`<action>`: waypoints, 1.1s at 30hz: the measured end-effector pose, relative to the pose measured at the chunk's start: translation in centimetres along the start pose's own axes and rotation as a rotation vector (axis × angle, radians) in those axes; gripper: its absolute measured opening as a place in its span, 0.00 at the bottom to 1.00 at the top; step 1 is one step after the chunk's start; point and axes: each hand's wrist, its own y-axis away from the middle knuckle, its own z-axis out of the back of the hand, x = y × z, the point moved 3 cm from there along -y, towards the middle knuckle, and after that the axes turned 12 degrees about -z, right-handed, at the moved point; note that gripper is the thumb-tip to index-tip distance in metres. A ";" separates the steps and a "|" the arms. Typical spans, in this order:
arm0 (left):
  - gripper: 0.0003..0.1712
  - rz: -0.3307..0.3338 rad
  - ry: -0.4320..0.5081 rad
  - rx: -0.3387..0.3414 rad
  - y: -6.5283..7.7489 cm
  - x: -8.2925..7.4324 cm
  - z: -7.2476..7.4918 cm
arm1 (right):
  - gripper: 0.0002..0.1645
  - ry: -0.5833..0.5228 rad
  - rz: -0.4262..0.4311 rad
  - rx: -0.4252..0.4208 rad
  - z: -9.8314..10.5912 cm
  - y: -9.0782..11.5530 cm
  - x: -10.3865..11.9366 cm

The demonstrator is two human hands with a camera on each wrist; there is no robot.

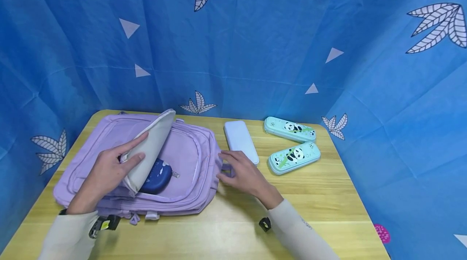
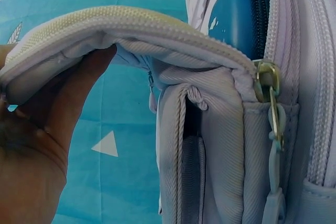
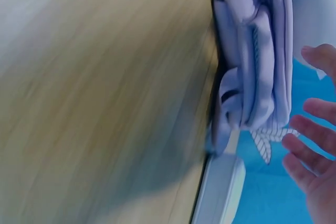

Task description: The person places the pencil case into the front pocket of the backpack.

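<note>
A light purple backpack (image 1: 103,140) lies flat on the left of the table with its front pocket unzipped. My left hand (image 1: 106,171) holds up the pocket's flap (image 1: 155,146) between thumb and fingers, folding it back. Inside the pocket sits a dark blue zippered case (image 1: 158,177), partly hidden by the flap; the left wrist view also shows this case (image 2: 236,17) behind a gold-coloured zip pull (image 2: 268,80). My right hand (image 1: 242,171) is at the backpack's right end, fingers spread and holding nothing. In the right wrist view its loosely bent fingers hover beside the bag.
A pale, flat rectangular case (image 1: 240,140) lies just right of the backpack. Further right are two mint green panda pencil cases (image 1: 290,128), one behind the other. Blue patterned cloth (image 1: 273,41) hangs behind the wooden table (image 1: 310,211) and along its sides.
</note>
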 end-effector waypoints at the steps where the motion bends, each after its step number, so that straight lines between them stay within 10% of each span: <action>1: 0.31 -0.001 -0.003 0.000 0.0 0.0 0.0 | 0.40 0.005 -0.006 -0.004 0.1 0.1 -0.3; 33: 0.32 0.041 0.013 0.019 0.2 0.2 -0.1 | 0.47 0.042 -0.172 -0.014 3.1 4.0 -8.2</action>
